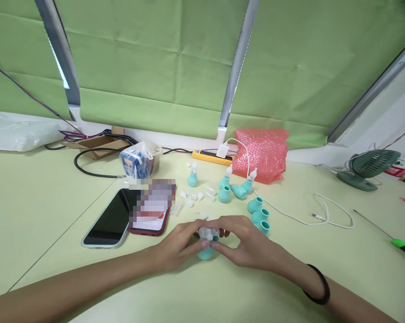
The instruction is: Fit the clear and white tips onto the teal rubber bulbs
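Observation:
My left hand [178,246] and my right hand [247,240] meet at the middle of the near table, fingers curled in around a clear plastic piece [208,233]. Directly below it is a teal squeeze bulb [205,255], partly hidden by my thumbs. I cannot tell whether the clear piece is seated in its neck. Beyond my hands lie loose clear tubes [210,194] and small white tips [189,203]. A bulb with a clear nozzle [192,178] stands farther back. To the right are several open-necked teal bulbs [255,205], and another bulb [239,191] lies on its side.
Two phones, one dark [108,220] and one red-edged [151,211], lie left. Behind are a plastic-wrapped package [140,161], an orange power strip [207,157] and a pink bubble-wrap bag [263,154]. Rightward are a white cable [299,220], a green fan [370,166] and a screwdriver [399,243].

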The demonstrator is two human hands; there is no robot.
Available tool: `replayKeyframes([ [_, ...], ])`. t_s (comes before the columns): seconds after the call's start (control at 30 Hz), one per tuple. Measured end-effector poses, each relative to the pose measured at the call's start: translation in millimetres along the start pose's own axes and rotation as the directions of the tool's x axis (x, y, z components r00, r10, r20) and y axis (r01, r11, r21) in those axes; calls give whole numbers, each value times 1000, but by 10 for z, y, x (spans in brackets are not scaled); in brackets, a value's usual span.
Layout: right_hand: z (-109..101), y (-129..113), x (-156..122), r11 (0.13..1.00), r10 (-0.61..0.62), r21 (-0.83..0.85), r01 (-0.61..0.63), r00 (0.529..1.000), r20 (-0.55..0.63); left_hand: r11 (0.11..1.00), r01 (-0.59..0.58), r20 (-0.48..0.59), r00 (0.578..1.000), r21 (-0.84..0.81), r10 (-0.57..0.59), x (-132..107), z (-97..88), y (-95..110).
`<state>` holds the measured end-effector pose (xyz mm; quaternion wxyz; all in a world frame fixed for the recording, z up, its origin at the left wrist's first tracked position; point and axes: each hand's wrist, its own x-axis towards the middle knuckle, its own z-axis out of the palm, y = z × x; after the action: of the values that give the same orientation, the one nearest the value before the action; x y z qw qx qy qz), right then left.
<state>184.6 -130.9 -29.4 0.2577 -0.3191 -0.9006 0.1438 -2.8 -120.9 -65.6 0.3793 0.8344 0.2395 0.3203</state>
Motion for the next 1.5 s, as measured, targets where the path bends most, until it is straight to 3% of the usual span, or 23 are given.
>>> replayKeyframes([
  [0.13, 16, 23, 18, 998, 22, 66, -18, 998, -54, 997, -16, 3, 1000, 70, 16, 10, 35, -10],
  [0.23, -17, 39, 23, 996, 13, 89, -1, 990, -141, 977, -113, -137, 981, 179, 138, -16, 79, -83],
  [0.33, -97, 52, 26, 994, 22, 113, 1, 979, -204, 956, -111, -230, 957, 271, 176, -47, 79, -114],
  [0.43, -152, 70, 33, 986, 39, 166, -15, 988, -147, 957, -113, -236, 955, 268, 179, -58, 49, -93],
  [0.57, -119, 111, 42, 972, 33, 236, -13, 996, -78, 951, -158, -322, 915, 267, 242, -53, 41, -95],
  [0.7, -42, 166, 41, 963, 16, 270, 12, 995, -100, 957, -139, -291, 933, 255, 213, -49, 49, -142],
  [0.87, 18, 252, 28, 980, -91, 159, 120, 979, -180, 961, -80, -290, 944, 265, 159, -27, 50, -168],
  [1.03, 13, 279, 6, 989, -127, 65, 135, 985, -117, 941, -74, -258, 952, 331, 166, -24, 65, -173],
  [1.23, 52, 248, 6, 995, -56, 79, 64, 993, -100, 909, -49, -259, 951, 415, 170, -31, 82, -212],
  [1.5, 103, 248, 28, 916, 217, 336, -218, 975, 39, 851, -71, -243, 943, 521, 227, -44, 106, -246],
])
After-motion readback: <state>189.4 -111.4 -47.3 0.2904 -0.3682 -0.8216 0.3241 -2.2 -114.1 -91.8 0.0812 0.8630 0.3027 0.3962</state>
